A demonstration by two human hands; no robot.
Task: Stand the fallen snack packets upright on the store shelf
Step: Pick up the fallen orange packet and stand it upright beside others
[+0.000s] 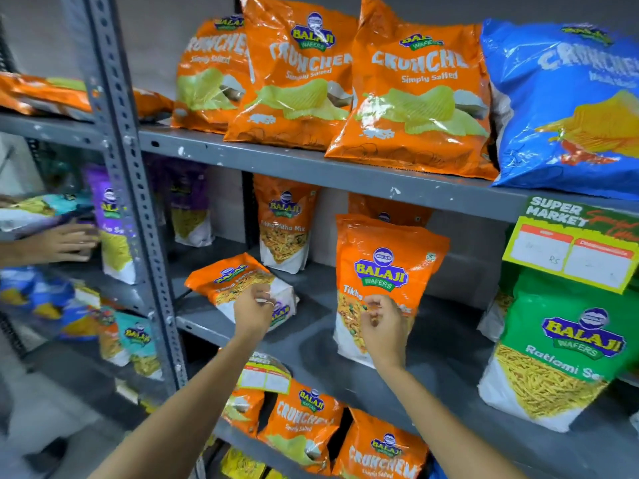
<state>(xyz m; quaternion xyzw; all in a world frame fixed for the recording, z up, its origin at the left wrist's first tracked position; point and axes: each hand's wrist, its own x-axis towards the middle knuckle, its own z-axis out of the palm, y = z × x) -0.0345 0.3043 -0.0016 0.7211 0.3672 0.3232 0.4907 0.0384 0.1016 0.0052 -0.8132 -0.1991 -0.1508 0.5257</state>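
My left hand curls over the fallen packet, grip unclear; right hand half-closed against the upright packet

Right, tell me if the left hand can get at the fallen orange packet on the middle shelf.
Probably yes: the left hand is already at the fallen packet, with nothing between them.

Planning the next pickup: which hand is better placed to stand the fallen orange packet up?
Left. The left hand is right over the fallen packet; the right hand is at the upright packet.
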